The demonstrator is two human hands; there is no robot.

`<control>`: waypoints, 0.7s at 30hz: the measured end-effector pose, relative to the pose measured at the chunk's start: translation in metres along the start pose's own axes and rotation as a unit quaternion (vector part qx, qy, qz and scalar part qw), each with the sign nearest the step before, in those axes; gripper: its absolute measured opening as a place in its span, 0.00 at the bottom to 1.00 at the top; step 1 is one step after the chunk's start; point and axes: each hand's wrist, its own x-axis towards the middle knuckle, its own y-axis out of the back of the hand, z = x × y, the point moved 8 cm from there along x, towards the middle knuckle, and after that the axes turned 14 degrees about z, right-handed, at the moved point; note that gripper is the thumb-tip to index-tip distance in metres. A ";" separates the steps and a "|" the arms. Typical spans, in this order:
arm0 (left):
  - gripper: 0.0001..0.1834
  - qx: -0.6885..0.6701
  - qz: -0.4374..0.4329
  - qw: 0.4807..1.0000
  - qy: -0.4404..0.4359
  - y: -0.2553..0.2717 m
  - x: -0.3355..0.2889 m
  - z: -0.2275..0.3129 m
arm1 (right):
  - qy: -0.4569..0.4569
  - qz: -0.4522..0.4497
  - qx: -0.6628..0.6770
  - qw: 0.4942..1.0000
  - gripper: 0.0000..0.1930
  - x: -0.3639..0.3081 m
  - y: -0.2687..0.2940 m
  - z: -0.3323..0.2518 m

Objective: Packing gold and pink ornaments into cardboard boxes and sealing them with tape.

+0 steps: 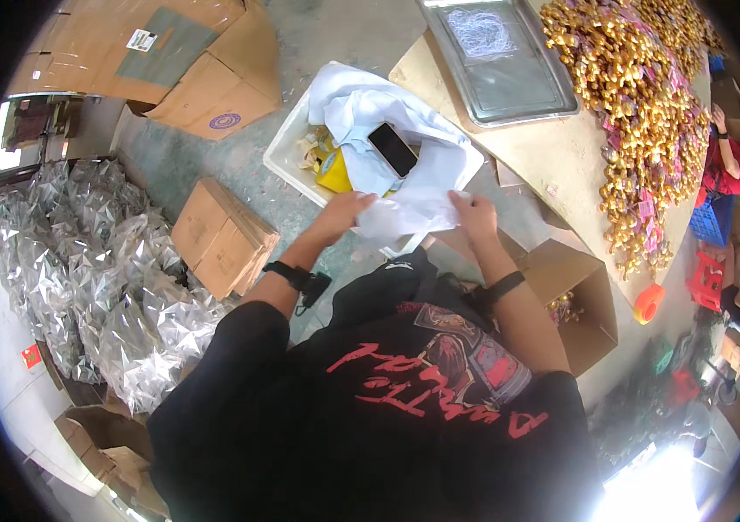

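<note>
Between my two hands a translucent plastic bag [412, 214] is stretched, slightly blurred. My left hand [341, 216] pinches its left side, and my right hand [475, 215] grips the opposite side, thumb on top. Just beyond them stands a white plastic bin [293, 165], its near edge partly covered by the bag. Pale blue cloth or sheeting [357, 109] lies bunched inside it. On that sheeting rests a smartphone [393, 150] with a dark screen. A yellow packet [333, 173] shows at the bin's left side.
Gold ornaments [631, 113] heap on the table [553, 178] at right, beside a metal tray [518, 91] holding white string. An open carton [592, 304] stands below the table. Stacked flat cardboard [213, 235] and bagged silver stars [109, 270] lie left. Another person [735, 165] sits far right.
</note>
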 end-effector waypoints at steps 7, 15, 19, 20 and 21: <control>0.19 -0.246 0.029 0.969 0.004 0.109 -0.031 0.078 | -0.175 0.129 0.087 0.972 0.17 0.022 0.015 0.059; 0.22 -0.075 0.034 0.989 -0.123 0.062 -0.091 0.167 | 0.392 0.136 0.062 0.908 0.34 -0.059 0.028 -0.140; 0.21 -0.095 -0.066 0.983 -0.143 -0.011 -0.115 0.191 | 0.524 -0.006 -0.039 0.851 0.30 -0.098 0.005 -0.190; 0.21 -0.101 -0.106 0.977 -0.156 -0.023 -0.122 0.195 | 0.535 -0.040 -0.119 0.835 0.28 -0.094 -0.013 -0.177; 0.21 -0.088 -0.087 0.973 -0.194 -0.022 -0.131 0.206 | 0.540 0.018 -0.106 0.835 0.21 -0.085 -0.011 -0.167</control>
